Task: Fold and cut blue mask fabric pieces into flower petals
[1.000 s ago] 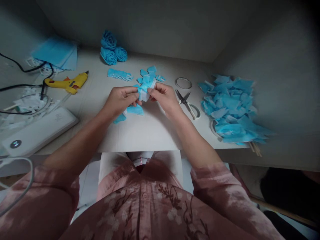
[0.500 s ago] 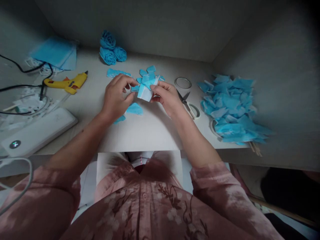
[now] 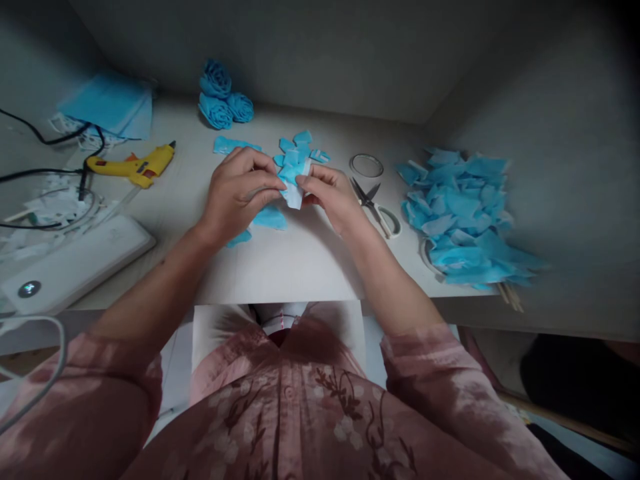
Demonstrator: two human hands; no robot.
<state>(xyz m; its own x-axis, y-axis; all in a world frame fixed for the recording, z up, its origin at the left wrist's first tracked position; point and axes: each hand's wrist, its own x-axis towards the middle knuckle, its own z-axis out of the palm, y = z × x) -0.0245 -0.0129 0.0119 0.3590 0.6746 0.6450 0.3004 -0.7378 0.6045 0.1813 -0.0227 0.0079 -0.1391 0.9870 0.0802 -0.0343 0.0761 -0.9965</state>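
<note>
- The person's left hand (image 3: 243, 190) is pinching the near-left edge of a small, light-blue and white piece of thin fabric (image 3: 295, 195) between thumb and fingers.
- The person's right hand (image 3: 333, 197) is gripping the same piece from the right, its thumb pressing on the upper face; the fingers beneath are partly hiding.
- The piece is sitting between the two hands, over the middle of a pale, wood-grained tabletop (image 3: 300, 270); whether it is touching the surface cannot be told.
- Just beyond it, bright-blue, petal-shaped fabric cutouts (image 3: 302, 138) are fanning out, partly covered in view by the hands' piece.
- A flat, blue fabric strip (image 3: 235, 144) is lying behind the left hand, and a blue, angular fabric scrap (image 3: 271, 219) is lying just in front of its fingertips.
- Scissors with pale handles (image 3: 389, 223) are lying beside the right hand, blades parted, with a thin, round metallic ring (image 3: 367, 165) resting just behind them.
- Farther right, a loose heap of crumpled blue fabric pieces (image 3: 460, 203) is spreading near the table's edge.
- Three blue, rose-shaped fabric flowers (image 3: 217, 100) are standing clustered toward the back wall, and a yellow glue gun (image 3: 150, 165) is lying well left of the hands.
</note>
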